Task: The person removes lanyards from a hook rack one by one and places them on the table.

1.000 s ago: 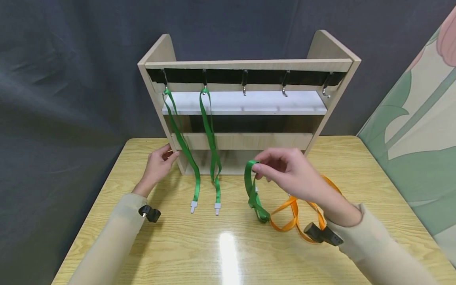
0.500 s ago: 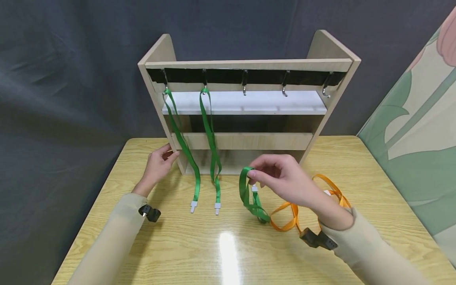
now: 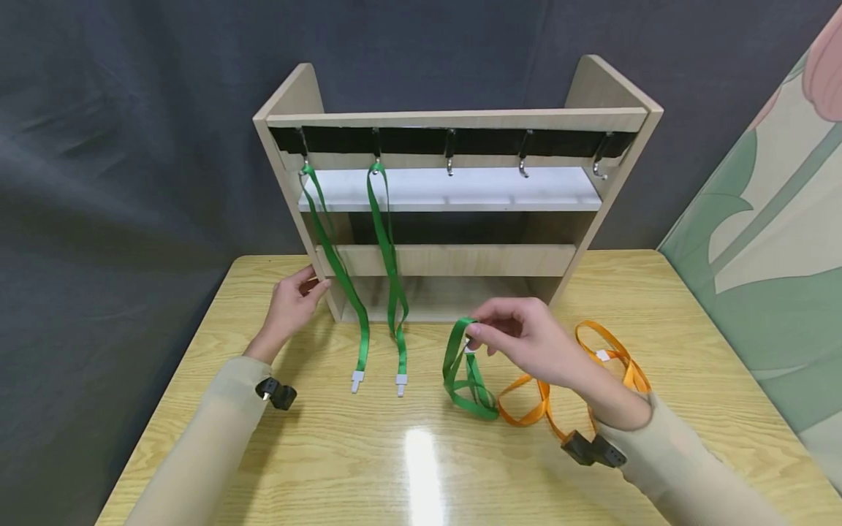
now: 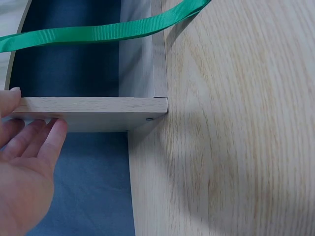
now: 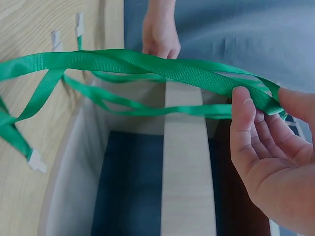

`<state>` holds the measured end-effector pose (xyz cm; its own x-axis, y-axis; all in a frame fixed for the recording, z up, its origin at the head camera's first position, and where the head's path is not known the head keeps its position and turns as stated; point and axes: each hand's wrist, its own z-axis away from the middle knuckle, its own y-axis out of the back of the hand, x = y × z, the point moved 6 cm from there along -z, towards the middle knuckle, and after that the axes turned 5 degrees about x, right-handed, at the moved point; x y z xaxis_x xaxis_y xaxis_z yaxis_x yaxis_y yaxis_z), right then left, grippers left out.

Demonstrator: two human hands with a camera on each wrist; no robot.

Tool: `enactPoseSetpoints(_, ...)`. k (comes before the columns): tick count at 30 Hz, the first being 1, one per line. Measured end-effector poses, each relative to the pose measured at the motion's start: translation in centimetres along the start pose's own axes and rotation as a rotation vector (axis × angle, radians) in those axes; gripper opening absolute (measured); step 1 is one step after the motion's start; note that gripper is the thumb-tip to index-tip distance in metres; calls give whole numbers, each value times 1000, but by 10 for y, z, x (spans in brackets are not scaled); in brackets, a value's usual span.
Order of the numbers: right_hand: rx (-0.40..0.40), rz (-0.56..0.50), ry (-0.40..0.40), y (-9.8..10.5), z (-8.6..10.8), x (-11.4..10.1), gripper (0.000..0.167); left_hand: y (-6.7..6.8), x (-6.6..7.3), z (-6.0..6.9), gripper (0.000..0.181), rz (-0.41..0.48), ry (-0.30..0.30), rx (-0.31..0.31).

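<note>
From where I stand, the pale wooden table (image 3: 329,453) takes up most of the view, with a rack (image 3: 447,261) standing toward its far side and a broad stretch of bare wood between the two forearms. The person's left hand (image 3: 294,307) holds the rack's left upright low down, thumb on the front edge and fingers against the outer face. The right hand (image 3: 520,336) pinches the top of a green loop between thumb and fingers, low in front of the rack. I'd call the hanging partway through: one green lanyard (image 3: 362,329) is on the leftmost hook and another green strap (image 3: 389,256) on the second. That leaves the held lanyard (image 3: 451,358), its lower folds lying just beside the orange straps (image 3: 634,376), which are looped near the right forearm; I can't tell how many those are. The third hook (image 3: 450,169) and the two to its right carry nothing, so there's open space before them, bounded by the second strap on one side and the right upright on the other. Smallest, white clips (image 3: 357,378) end the hung lanyards, out past the rack's foot.
</note>
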<state>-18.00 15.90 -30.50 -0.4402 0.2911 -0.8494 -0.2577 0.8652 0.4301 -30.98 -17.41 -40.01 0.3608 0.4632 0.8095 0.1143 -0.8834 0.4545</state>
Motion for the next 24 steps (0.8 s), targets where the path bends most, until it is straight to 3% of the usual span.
enactPoseSetpoints(11, 23, 31, -95, 10, 3, 33, 8, 1, 3, 0, 37, 19, -9, 9)
enactPoseSetpoints(24, 47, 163, -185, 20, 4, 71, 11, -1, -2, 0, 38, -5, 0, 8)
